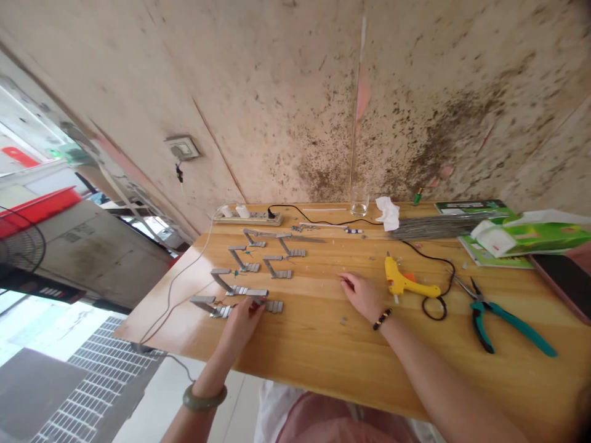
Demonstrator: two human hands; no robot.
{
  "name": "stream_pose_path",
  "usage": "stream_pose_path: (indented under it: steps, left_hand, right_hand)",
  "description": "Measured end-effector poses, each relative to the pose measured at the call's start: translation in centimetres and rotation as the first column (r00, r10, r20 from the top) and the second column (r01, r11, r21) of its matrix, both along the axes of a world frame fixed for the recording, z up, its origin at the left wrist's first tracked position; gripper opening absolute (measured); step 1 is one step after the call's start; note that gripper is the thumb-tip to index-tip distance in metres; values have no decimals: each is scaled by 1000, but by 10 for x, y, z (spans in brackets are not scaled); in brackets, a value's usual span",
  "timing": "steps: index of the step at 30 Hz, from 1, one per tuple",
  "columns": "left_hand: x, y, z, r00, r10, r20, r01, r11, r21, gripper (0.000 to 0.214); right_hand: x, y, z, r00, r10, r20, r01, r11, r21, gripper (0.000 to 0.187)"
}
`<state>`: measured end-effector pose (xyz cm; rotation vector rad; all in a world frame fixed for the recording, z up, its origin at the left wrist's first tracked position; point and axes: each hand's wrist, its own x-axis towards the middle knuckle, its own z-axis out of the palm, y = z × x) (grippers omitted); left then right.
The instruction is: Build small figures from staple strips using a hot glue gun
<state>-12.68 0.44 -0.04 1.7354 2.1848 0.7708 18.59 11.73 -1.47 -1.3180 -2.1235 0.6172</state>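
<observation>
My left hand (242,320) reaches to the left part of the wooden table (323,351), fingers closed on a grey Z-shaped staple-strip piece (258,300). Several more grey Z-shaped pieces (242,258) lie in rows beyond it. My right hand (362,294) rests near the table's middle, fingers curled and pinched together; whether anything is in them I cannot make out. A tiny grey bit (343,320) lies just in front of it. A yellow glue gun (404,283) lies to the right of that hand.
Teal-handled pliers (494,317) lie at the right, past the glue gun's black cord (438,261). A power strip (249,217), a glass (359,202), crumpled tissue (388,213), a bundle of thin wires (429,227) and green packages (521,237) stand along the back. A stained wall rises behind.
</observation>
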Motion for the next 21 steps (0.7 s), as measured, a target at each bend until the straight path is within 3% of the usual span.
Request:
stream_pose_path:
  steps: [7, 11, 18, 21]
  left_hand:
    - [5, -12, 6, 999, 9, -33, -8, 1000, 28, 20]
    - [5, -24, 8, 998, 11, -55, -8, 998, 59, 27]
    - [-1, -55, -4, 991, 0, -133, 23, 985, 169, 28]
    - [-14, -69, -10, 986, 84, -143, -43, 961, 272, 25]
  right_hand:
    - [-1, 1, -2, 1000, 4, -3, -4, 1000, 7, 25]
    - [0, 1, -1, 1000, 12, -1, -12, 1000, 7, 25]
    - [0, -1, 2, 1000, 10, 4, -10, 1000, 9, 25]
    - [0, -1, -1, 1000, 9, 2, -9, 1000, 15, 26]
